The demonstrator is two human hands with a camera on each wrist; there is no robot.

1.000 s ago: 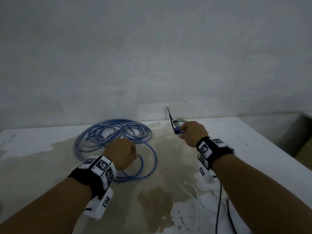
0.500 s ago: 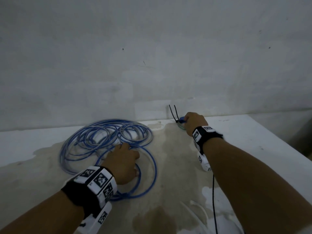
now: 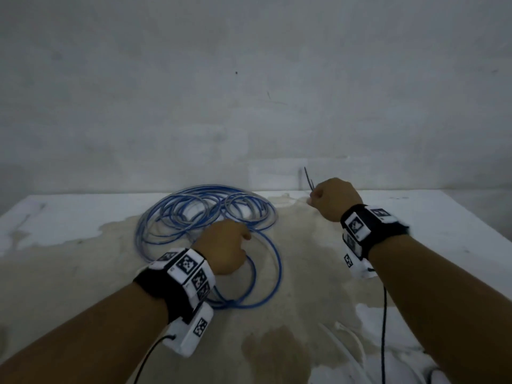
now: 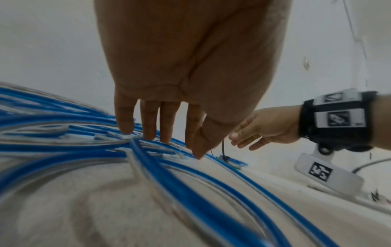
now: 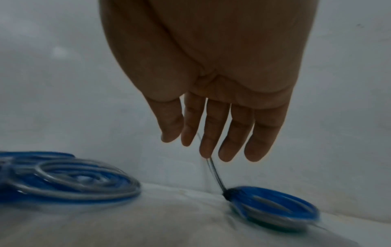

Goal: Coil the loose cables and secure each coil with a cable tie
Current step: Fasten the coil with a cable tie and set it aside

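Cables are the matter here: a big loose tangle of blue cable (image 3: 205,214) lies spread in overlapping loops on the stained white table (image 3: 432,217), near the wall, and a much smaller blue coil (image 5: 273,207) lies well to its right, already bound by a black cable tie (image 5: 215,175) whose tail sticks up from it. The right hand (image 5: 213,103) hangs just above that small coil with its fingers straight and slack, holding nothing; the tie's tail rises to just under the fingertips (image 5: 206,150), and the blur makes it impossible to tell whether they touch it. The left hand (image 4: 186,70) reaches down onto the big tangle, its fingers straight, the tips resting on or just above the strands without closing round any.

As a judgement, one coil looks finished and set aside, and the step in hand is the start of the next: gathering the large tangle. The next move seems to call for finding a free end or one clean loop, closing the left hand round it, and bringing the right hand across to feed turns of even size. The loops overlap heavily, so lifting carelessly would likely snag them.
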